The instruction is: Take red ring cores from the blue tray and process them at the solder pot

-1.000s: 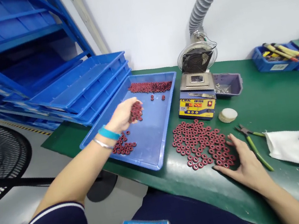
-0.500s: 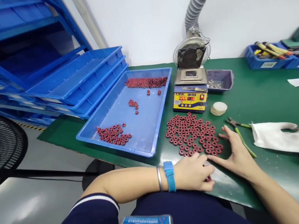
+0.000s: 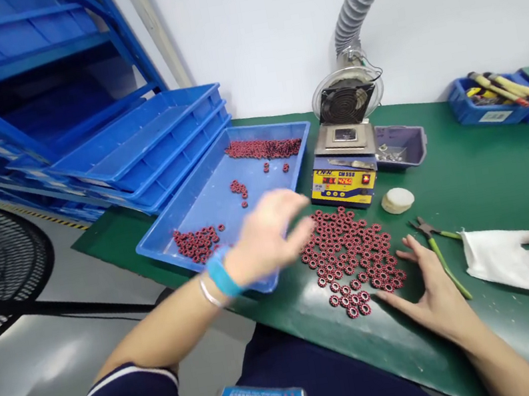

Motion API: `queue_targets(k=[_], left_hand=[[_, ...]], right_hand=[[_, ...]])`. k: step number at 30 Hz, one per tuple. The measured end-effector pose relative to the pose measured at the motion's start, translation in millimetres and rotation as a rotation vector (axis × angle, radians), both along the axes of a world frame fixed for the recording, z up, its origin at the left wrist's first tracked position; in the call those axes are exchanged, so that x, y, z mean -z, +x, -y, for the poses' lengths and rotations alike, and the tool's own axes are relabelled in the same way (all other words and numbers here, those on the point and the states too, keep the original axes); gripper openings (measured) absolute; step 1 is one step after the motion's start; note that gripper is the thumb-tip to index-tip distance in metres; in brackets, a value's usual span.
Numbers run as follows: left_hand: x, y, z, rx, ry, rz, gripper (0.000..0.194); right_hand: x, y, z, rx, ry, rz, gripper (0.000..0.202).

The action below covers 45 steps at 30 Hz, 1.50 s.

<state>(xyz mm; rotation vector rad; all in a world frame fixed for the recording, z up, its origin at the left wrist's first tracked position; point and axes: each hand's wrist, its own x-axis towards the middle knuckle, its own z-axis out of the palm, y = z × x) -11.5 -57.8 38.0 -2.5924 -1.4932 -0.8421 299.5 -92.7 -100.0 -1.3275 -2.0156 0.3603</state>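
Many small red ring-shaped parts with toothed, dark-centred faces (image 3: 348,245) lie flat in a patch on the green table. A looser group of the same rings (image 3: 350,298) lies at its near edge. My right hand (image 3: 434,288) rests at the right side of the patch, thumb and fingers spread, holding nothing. My left hand (image 3: 275,233), smeared by motion, is over the near right rim of a blue tray (image 3: 209,200). Its thumb stands apart from its curved fingers, with nothing visible between them. Inside the tray are more red rings (image 3: 198,244) in separate heaps.
Behind the patch stands a yellow-and-blue heating unit (image 3: 342,178) with a fan. Right of it are a purple bin (image 3: 403,146), a white round pad (image 3: 397,200), green-handled cutters (image 3: 438,250) and a white glove (image 3: 513,261). Stacked blue trays (image 3: 145,150) stand left.
My left hand has lifted from the table's near edge and moved up and left to the tray. A small group of rings now shows where it was. My right hand stays beside the patch.
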Motion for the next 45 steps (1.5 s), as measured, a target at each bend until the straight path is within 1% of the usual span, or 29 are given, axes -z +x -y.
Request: queue_targets(k=[1,2,3,4,5,6,7,8,9,11,13,15,18,19,21,23,24,27,28,29,33,35,38,45], left_hand=[[-3.7,-28,-22,-0.136,-0.030,0.031,0.039],[-2.7,-56,-45,-0.250,-0.093,0.027,0.045],[2.8,-83,-65,-0.353,-0.187,-0.007,0.061],[12.1,-108,-84,-0.439,-0.297,-0.055,0.086],[24.0,-128,-99,-0.485,-0.411,-0.111,0.111],[37.4,-144,-111,-0.501,-0.502,-0.151,0.128],[51.1,-155,-120,-0.492,-0.553,-0.177,0.139],[63.9,-162,-127,-0.478,-0.577,-0.191,0.145],[75.1,-166,-133,-0.463,-0.577,-0.194,0.147],[90.7,-168,-142,-0.437,-0.527,-0.193,0.144],[97.6,-168,-150,-0.397,-0.453,-0.206,0.134],[99.2,-168,-156,-0.340,-0.398,-0.231,0.114],[99.6,-169,-159,-0.286,-0.373,-0.259,0.075],[100.0,-170,-159,-0.282,-0.369,-0.267,0.065],[100.8,-171,-156,-0.286,-0.360,-0.278,0.053],[101.0,-171,-152,-0.299,-0.352,-0.284,0.049],[100.9,-170,-151,-0.309,-0.348,-0.285,0.050],[101.0,-162,-149,-0.367,-0.328,-0.283,0.068],[101.8,-159,-150,-0.394,-0.322,-0.282,0.072],[103.0,-155,-151,-0.418,-0.318,-0.282,0.071],[109.6,-144,-155,-0.471,-0.317,-0.299,0.047],[111.8,-142,-157,-0.483,-0.321,-0.308,0.039],[112.0,-143,-159,-0.496,-0.330,-0.321,0.035],[106.7,-141,-159,-0.513,-0.349,-0.335,0.034]], right_hand=[[0.0,0,0,-0.003,-0.005,0.004,0.103],[0.3,0,-1,-0.008,-0.007,0.006,0.103],[0.6,0,-2,-0.014,-0.011,0.006,0.103],[1.1,0,-3,-0.016,-0.012,0.004,0.103],[1.4,0,-3,-0.016,-0.013,0.000,0.103],[1.7,0,-4,-0.010,-0.013,-0.005,0.102],[1.8,-1,-5,0.001,-0.015,-0.011,0.102],[1.7,-1,-5,0.013,-0.019,-0.017,0.101],[1.5,-2,-6,0.026,-0.024,-0.024,0.100],[1.2,-3,-6,0.049,-0.038,-0.042,0.100],[1.4,-4,-7,0.068,-0.051,-0.063,0.100],[2.2,-4,-8,0.084,-0.068,-0.071,0.099],[3.5,-3,-10,0.089,-0.069,-0.065,0.098],[3.6,-3,-11,0.085,-0.062,-0.060,0.097],[3.1,-2,-12,0.070,-0.045,-0.051,0.095],[2.1,-2,-13,0.057,-0.044,-0.042,0.092],[1.6,-2,-13,0.054,-0.045,-0.038,0.091],[0.7,-3,-12,0.052,-0.050,-0.026,0.090],[0.6,-3,-12,0.054,-0.051,-0.023,0.089],[0.4,-3,-12,0.057,-0.051,-0.020,0.088],[0.1,-2,-13,0.057,-0.043,-0.015,0.085],[0.7,-1,-13,0.047,-0.041,-0.015,0.086],[2.8,1,-14,0.038,-0.047,-0.024,0.087],[6.0,1,-15,0.033,-0.039,-0.031,0.086]])
